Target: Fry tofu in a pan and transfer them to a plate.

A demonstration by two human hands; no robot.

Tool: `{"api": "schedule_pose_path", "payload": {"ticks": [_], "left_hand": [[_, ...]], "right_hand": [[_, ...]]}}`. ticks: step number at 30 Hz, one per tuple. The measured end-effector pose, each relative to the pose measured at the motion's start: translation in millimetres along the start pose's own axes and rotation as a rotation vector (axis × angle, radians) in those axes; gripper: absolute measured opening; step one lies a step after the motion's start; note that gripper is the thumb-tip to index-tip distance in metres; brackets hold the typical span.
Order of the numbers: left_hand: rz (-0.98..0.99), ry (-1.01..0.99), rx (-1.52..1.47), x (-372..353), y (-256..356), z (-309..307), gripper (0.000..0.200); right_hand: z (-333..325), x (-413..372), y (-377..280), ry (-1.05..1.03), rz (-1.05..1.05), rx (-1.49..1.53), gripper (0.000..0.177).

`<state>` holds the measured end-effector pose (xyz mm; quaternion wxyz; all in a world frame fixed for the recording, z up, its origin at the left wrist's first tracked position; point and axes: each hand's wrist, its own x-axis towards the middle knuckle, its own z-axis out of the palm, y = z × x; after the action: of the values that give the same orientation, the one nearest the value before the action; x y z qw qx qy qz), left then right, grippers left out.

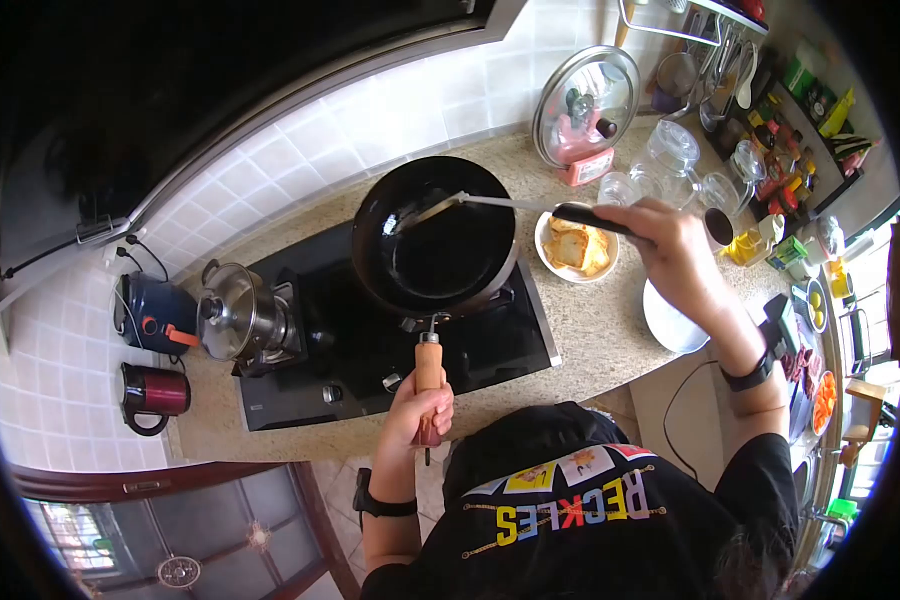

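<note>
My left hand (420, 408) is wrapped round the wooden handle of a black wok (450, 262), which sits over the right side of the stove. In my right hand (662, 245) is the black handle of a spatula (515, 203); its metal shaft reaches left across the wok's rim and its blade is inside the wok. The wok's dark inner surface shines with light. Just right of the wok, below the spatula's shaft, a white bowl (544, 258) holds golden-brown fried pieces (576, 247).
A lidded steel pot (236, 318) stands on the left burner of the black glass stove (370, 375). A glass lid (585, 105) leans on a pink stand by the wall. Glass jugs (670, 155) and a white plate (672, 318) lie to the right. A kettle (156, 392) stands far left.
</note>
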<state>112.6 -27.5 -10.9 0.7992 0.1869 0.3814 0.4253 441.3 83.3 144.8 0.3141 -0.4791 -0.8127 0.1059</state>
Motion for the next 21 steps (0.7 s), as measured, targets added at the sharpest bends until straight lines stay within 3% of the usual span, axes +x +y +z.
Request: {"api": "schedule_pose_path", "payload": {"ticks": [11, 15, 21], "left_hand": [[-0.115, -0.146, 0.084, 0, 42, -53, 0.023], [-0.169, -0.192, 0.098, 0, 55, -62, 0.023], [-0.286, -0.224, 0.09, -1, 75, -75, 0.025]], "right_hand": [[64, -28, -61, -0.045, 0.146, -0.329, 0.041], [95, -55, -53, 0.092, 0.058, -0.329, 0.044], [100, -90, -74, 0.327, 0.247, -0.182, 0.047]]}}
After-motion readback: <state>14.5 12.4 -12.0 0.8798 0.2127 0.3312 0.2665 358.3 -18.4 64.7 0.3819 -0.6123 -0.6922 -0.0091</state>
